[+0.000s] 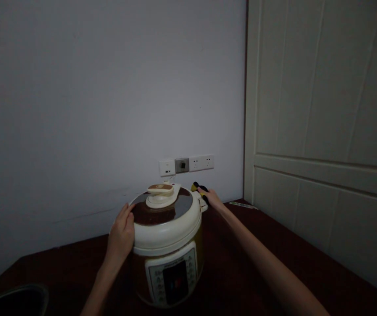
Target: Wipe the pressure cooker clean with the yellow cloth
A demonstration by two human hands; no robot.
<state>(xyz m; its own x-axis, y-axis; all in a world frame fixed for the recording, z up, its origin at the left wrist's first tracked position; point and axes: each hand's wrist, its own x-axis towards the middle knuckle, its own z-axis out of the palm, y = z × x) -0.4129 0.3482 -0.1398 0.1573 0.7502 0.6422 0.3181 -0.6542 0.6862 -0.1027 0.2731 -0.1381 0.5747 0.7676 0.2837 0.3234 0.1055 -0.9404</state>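
A cream and brown electric pressure cooker (168, 245) stands on a dark wooden table (257, 263), its control panel facing me. My left hand (121, 235) is curved around the left side of the cooker's lid (165, 210), thumb on the top edge. My right hand (212, 198) reaches past the cooker's right rear, by its side handle. Its fingers close on a small yellow and black object (196, 186) just below the wall sockets. What that object is I cannot make out.
A row of white wall sockets with a grey switch (186, 165) sits on the wall behind the cooker. A white panelled door (323, 131) stands to the right. A dark metal bowl's rim (17, 295) shows at the bottom left.
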